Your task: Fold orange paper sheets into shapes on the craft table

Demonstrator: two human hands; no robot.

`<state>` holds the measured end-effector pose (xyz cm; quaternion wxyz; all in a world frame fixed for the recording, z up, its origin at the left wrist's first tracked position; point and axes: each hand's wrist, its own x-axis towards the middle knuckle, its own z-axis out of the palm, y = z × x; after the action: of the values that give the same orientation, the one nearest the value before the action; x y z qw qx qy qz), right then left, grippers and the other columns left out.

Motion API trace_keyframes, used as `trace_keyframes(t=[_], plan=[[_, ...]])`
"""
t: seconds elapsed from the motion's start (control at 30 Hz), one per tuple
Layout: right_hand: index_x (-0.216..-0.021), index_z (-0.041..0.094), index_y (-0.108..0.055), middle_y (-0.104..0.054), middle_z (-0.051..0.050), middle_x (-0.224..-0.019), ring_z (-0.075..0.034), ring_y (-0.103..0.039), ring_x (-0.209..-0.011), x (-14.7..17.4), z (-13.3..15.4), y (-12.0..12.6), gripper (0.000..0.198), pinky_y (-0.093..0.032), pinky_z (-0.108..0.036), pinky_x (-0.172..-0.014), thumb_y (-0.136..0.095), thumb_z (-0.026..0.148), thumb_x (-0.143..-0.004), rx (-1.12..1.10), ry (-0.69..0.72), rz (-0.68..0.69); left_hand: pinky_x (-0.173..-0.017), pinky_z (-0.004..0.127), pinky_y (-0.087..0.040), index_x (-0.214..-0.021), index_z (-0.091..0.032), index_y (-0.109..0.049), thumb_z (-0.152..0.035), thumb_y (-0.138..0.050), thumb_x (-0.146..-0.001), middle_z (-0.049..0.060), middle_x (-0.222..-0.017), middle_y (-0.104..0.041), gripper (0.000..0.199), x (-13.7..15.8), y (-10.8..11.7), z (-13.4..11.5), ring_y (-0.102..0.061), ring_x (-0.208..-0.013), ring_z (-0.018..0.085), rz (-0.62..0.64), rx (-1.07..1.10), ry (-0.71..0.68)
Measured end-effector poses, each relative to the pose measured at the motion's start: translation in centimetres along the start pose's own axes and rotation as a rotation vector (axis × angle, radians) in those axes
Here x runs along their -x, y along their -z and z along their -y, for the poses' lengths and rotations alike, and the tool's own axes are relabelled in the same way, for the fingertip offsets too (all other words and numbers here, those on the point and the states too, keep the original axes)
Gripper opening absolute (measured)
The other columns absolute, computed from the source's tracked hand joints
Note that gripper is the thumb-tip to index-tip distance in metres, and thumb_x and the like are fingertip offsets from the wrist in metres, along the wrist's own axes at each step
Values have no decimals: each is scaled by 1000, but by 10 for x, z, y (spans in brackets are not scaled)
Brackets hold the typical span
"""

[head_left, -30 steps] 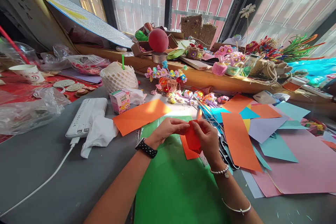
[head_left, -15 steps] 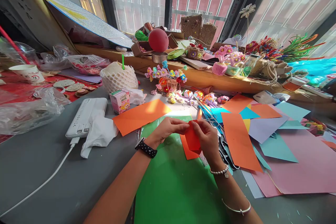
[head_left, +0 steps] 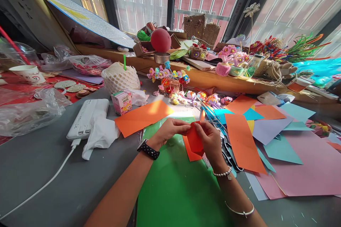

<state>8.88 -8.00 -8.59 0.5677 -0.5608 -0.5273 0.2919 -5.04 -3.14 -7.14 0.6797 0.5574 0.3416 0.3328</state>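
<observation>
A small piece of folded orange-red paper [head_left: 195,140] is held up between my two hands. My left hand [head_left: 170,132] pinches its upper left edge between thumb and fingers. On the other side, my right hand [head_left: 211,140] grips it with the thumb on the near face; the fingers behind are partly hidden. Below the folded paper, another orange paper piece [head_left: 188,149] lies on the green mat [head_left: 181,191]. Part of a pale ruler-like strip [head_left: 206,161] shows beneath my right hand.
Orange sheets [head_left: 243,145], teal sheets [head_left: 283,150] and a pink sheet [head_left: 311,173] overlap at right, near scissors [head_left: 217,122]. To the left are a white power bank [head_left: 87,118] with cable, a crumpled tissue [head_left: 102,134] and a small pink carton [head_left: 122,103]. Craft flowers [head_left: 170,78] stand behind.
The folded paper and the fingers of both hands have shifted very slightly to the left. Both hands keep their hold, and everything else looks the same.
</observation>
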Motion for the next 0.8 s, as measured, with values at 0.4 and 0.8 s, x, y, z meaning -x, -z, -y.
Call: trace_keyframes(t=[0.4, 0.8], plan=[[-70, 18, -62, -61, -2, -72, -14, -56, -65, -7, -3, 7, 18, -42, -23, -53, -58, 36, -70, 27, 6, 120, -68, 27, -45, -77, -10, -69, -35, -69, -58, 6, -71, -66, 31, 0, 3, 1, -58, -68, 15, 51, -64, 49], [-70, 19, -59, -58, -1, -70, -13, -54, -63, -5, -4, 4, 18, -42, -23, -54, -54, 36, -73, 53, 32, 66, -73, 30, -45, -79, -10, -67, -35, -69, -57, 7, -76, -66, 33, -2, 4, 5, -60, -74, 18, 59, -40, 64]])
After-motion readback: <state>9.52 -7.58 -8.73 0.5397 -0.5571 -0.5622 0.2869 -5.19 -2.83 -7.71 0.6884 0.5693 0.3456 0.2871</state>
